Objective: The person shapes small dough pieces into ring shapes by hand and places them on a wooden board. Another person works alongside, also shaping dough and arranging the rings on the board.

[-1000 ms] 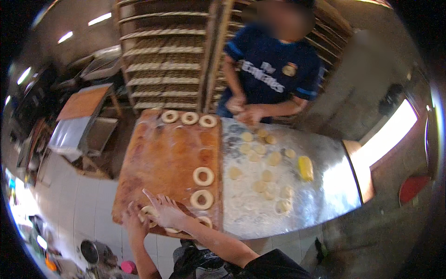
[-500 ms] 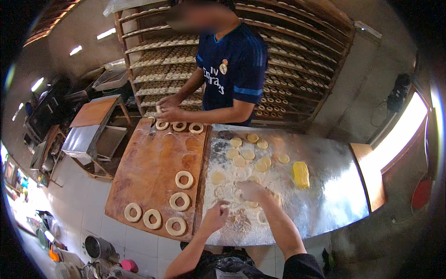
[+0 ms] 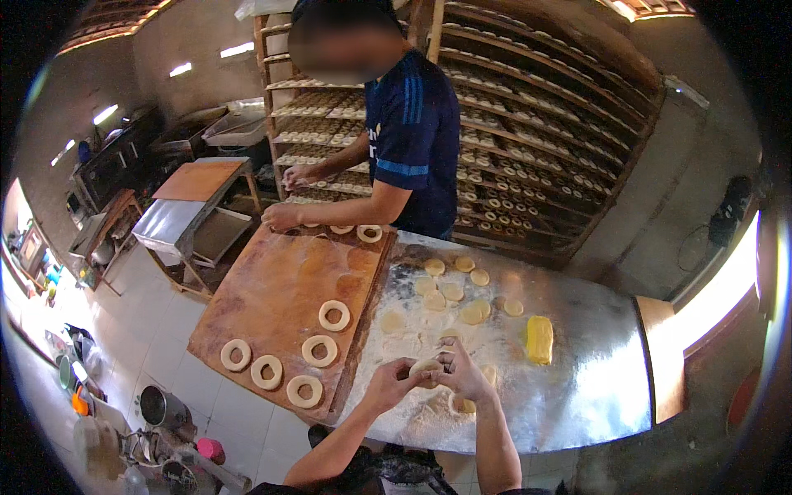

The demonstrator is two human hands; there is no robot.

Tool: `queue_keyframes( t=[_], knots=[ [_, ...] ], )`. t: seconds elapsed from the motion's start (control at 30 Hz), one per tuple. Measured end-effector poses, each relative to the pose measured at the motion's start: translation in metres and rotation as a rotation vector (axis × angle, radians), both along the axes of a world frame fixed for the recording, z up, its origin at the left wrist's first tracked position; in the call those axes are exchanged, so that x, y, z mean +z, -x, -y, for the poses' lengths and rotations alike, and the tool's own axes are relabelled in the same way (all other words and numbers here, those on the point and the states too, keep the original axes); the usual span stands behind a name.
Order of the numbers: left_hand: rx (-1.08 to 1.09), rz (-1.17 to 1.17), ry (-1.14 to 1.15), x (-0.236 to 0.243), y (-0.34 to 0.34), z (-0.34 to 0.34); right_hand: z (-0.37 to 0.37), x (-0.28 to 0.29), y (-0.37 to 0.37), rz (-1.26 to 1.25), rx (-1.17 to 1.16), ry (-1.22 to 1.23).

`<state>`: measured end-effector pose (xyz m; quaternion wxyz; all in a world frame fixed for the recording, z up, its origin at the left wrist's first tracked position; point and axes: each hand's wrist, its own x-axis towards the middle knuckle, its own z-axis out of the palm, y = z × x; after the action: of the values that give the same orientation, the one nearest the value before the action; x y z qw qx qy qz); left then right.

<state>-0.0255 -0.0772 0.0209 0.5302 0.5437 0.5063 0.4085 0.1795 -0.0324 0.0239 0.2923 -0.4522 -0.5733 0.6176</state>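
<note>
Both my hands meet over the floured part of the metal table, fingers curled round one pale piece of dough point(image 3: 424, 368). My left hand point(image 3: 390, 384) grips its left side, and my right hand point(image 3: 464, 373) pinches it from the right. My fingers partly cover the dough, so its full shape cannot be made out. Flat round dough discs point(image 3: 451, 291) lie on the flour beyond my hands, some overlapping. Several dough rings point(image 3: 319, 351) rest on the wooden board point(image 3: 272, 289) to my left. A yellow block point(image 3: 539, 340) sits right of the discs.
Across the table a co-worker in a dark blue shirt point(image 3: 412, 140) bends over the board's far edge, near more rings point(image 3: 369, 233). Behind stands a tall rack point(image 3: 528, 124) full of dough rings. A small side table point(image 3: 177, 214) and metal pots point(image 3: 165, 408) stand to the left.
My hands have come together and now hold a piece of dough; before, they were apart, the right one reaching among the discs. The co-worker has turned and shifted left. My view has tilted slightly.
</note>
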Motion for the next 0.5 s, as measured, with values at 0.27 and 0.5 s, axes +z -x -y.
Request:
queue_keyframes(
  t=[0.27,0.5],
  knots=[
    [0.161,-0.415,-0.470,-0.007,0.063,-0.001,0.003,-0.026,0.119,0.184,-0.178,-0.461],
    [0.291,0.362,-0.315,-0.013,0.127,0.022,0.008,-0.035,0.178,-0.769,0.017,0.238]
  ],
)
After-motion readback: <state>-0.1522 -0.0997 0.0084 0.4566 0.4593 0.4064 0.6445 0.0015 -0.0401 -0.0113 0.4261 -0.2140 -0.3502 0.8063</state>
